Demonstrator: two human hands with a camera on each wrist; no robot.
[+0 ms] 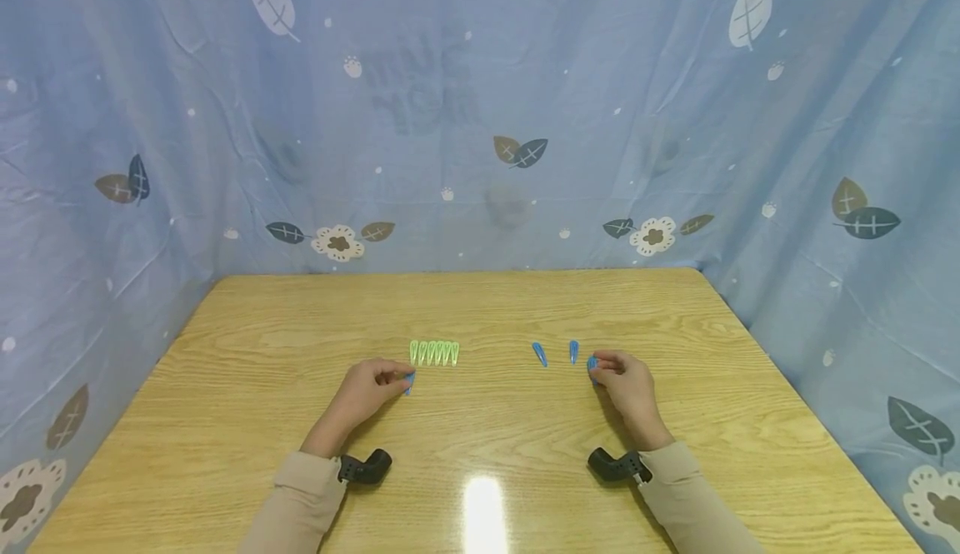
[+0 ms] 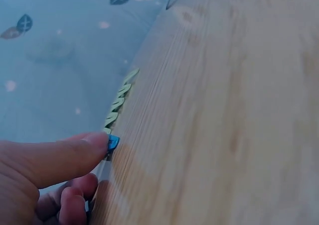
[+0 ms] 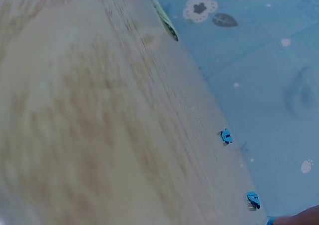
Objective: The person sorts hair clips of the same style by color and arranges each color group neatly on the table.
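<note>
By the left hand (image 1: 366, 389), one blue hair clip (image 1: 409, 384) is pinched just on the near side of the leftmost clip in a row of green clips (image 1: 431, 354). By the right hand (image 1: 630, 387), another blue clip (image 1: 592, 368) is grasped between thumb and fingers, beside two loose blue clips (image 1: 573, 352) on the table (image 1: 487, 429). A second row is apparently being started; careful alignment, then release, seems called for on the left.
</note>
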